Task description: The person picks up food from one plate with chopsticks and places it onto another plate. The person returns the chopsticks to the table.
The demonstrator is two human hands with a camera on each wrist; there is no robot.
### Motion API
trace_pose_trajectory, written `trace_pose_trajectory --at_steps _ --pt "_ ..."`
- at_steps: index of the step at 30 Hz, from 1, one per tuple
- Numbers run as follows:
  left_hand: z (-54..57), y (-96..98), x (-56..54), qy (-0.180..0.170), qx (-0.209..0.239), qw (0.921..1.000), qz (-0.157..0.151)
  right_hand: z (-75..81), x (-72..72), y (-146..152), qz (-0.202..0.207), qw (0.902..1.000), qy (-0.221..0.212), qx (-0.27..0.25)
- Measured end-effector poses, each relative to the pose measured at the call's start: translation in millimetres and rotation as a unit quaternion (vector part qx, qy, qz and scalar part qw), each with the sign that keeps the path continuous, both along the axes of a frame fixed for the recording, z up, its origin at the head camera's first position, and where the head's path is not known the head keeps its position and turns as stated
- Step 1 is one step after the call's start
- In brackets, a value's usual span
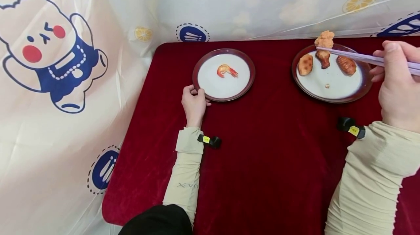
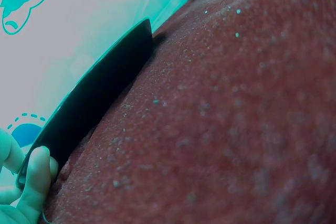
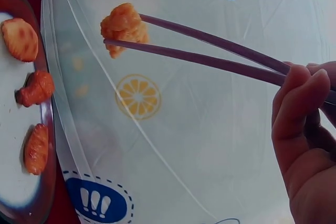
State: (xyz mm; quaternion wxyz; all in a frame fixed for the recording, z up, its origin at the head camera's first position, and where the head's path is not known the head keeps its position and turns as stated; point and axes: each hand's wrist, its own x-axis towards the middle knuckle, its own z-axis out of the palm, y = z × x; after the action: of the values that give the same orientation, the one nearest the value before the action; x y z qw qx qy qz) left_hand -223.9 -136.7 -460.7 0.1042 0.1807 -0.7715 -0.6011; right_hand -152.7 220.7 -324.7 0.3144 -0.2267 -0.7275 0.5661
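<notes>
My left hand (image 1: 194, 105) grips the near left rim of a brown-edged plate (image 1: 216, 87), with the thumb on the edge. One orange shrimp (image 1: 231, 72) lies on that plate. In my right hand (image 1: 398, 85) is a pair of purple chopsticks (image 1: 361, 57). Their tips pinch a bumpy golden piece of fried chicken (image 3: 125, 24), raised over the back of the second plate (image 1: 342, 85). On this plate lie a small drumstick (image 3: 38, 88), a flat browned piece (image 1: 305, 64) and a ridged brown piece (image 1: 346, 65).
A dark red cloth (image 1: 262, 162) covers the table. A patterned white curtain (image 1: 269, 16) hangs behind it and along the left side. A small crumb (image 1: 327, 86) lies on the right plate. Both wrists wear black cameras on straps.
</notes>
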Motion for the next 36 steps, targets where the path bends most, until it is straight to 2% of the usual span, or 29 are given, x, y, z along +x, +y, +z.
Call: trace_pose_trajectory --at_steps 7,12,19,30,36 --pt "1.3 -0.2 0.8 0.001 0.002 1.0 0.001 -0.2 1.6 3.8 0.011 0.9998 -0.015 0.012" --pt "2.1 -0.2 0.6 0.002 -0.005 1.0 -0.001 -1.0 0.9 5.3 0.033 0.9993 -0.015 -0.004" --pt "1.7 -0.1 0.2 -0.001 -0.004 1.0 -0.001 -0.9 -1.0 7.8 0.049 0.9977 -0.046 -0.004" --pt "0.7 -0.6 0.7 0.001 0.003 1.0 0.0 -4.4 -2.2 11.0 0.068 0.9964 -0.049 -0.012" --pt "-0.5 -0.8 0.5 0.003 0.007 1.0 -0.002 -6.3 -2.5 13.0 0.078 0.9935 -0.083 -0.006"
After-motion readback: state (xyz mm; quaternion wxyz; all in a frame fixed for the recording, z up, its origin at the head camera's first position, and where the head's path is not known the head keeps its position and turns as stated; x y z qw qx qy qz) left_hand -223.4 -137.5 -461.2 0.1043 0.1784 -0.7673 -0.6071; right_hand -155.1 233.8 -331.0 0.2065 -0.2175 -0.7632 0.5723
